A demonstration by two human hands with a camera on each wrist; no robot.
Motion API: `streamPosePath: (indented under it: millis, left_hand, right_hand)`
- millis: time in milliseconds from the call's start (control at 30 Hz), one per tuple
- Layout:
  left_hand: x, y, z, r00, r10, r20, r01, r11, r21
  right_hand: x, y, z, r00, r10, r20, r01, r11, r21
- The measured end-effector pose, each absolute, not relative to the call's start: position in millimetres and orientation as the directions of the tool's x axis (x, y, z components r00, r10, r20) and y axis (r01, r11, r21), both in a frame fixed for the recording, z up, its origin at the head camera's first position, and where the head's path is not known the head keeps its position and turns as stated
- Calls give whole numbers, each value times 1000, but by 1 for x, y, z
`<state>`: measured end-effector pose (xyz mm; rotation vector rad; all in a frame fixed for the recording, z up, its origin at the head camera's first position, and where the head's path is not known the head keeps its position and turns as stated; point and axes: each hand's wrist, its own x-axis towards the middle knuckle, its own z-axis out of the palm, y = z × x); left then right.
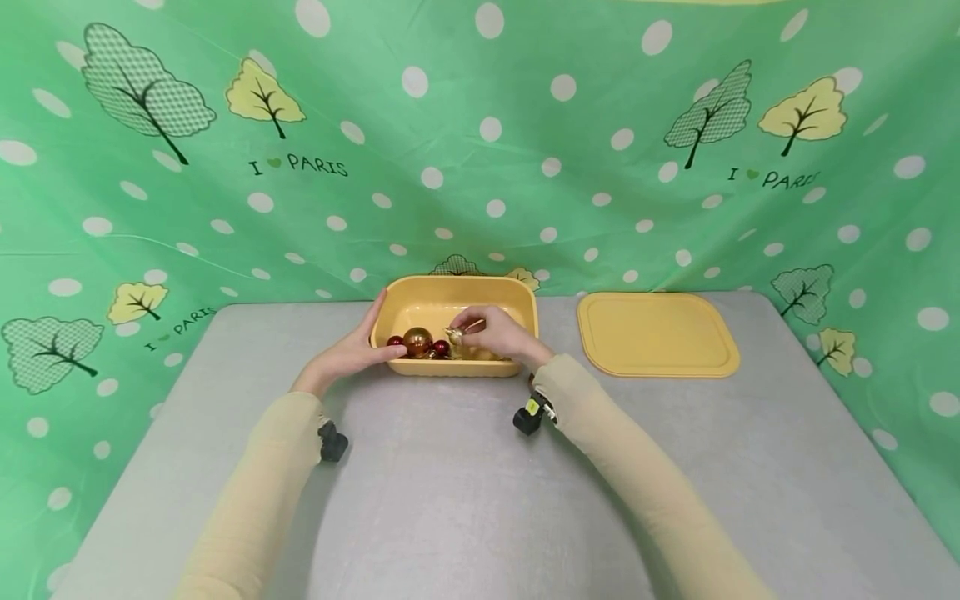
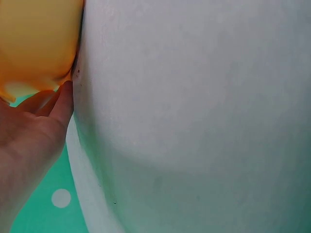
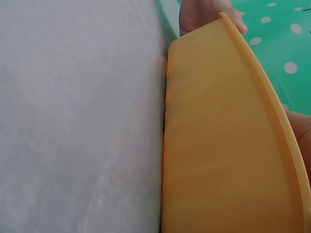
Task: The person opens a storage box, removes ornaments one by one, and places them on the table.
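A yellow plastic box [image 1: 454,367] stands at the far side of the table with shiny Christmas baubles inside. My left hand [image 1: 350,353] holds its left end, thumb over the front rim and fingers along the outer side; in the left wrist view those fingers [image 2: 62,104] touch the box's wall. My right hand [image 1: 495,332] reaches over the front rim and pinches a small gold bauble [image 1: 455,335] above the box floor. Left of it lie a large gold bauble [image 1: 417,342] and small red baubles [image 1: 441,347]. The front wall partly hides the contents.
A flat yellow lid [image 1: 660,335] lies on the grey table [image 1: 480,492] to the right of the box. Behind the table hangs a green polka-dot cloth [image 1: 480,167], close to the box's back. Each wrist carries a small black camera [image 1: 527,419].
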<state>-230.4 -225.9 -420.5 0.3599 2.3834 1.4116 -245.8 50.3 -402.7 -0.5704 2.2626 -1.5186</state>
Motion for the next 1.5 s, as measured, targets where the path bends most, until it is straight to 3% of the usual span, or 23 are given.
streamPosePath:
  millis: [367,700,1100,1500]
  left_hand:
    - [-232,-223,-419,-900,401,-172,28,447,894]
    - [-231,-223,-421,-904,404,-143,62,454,889]
    - [-231,-226,-422,-904,405,-137,64,445,893]
    - [-227,-224,-412,-903,401,-156,49,454,890]
  right_hand:
    - [-243,57,-400,-875,-484,-30,-84,212,-974]
    - [-234,68,-390,-861,-498,106,-213,165,-963]
    - [-216,91,-371,-784,-563,261,-351,55,-935]
    - [-207,125,-370,-853,-476,212,-333,185,-924]
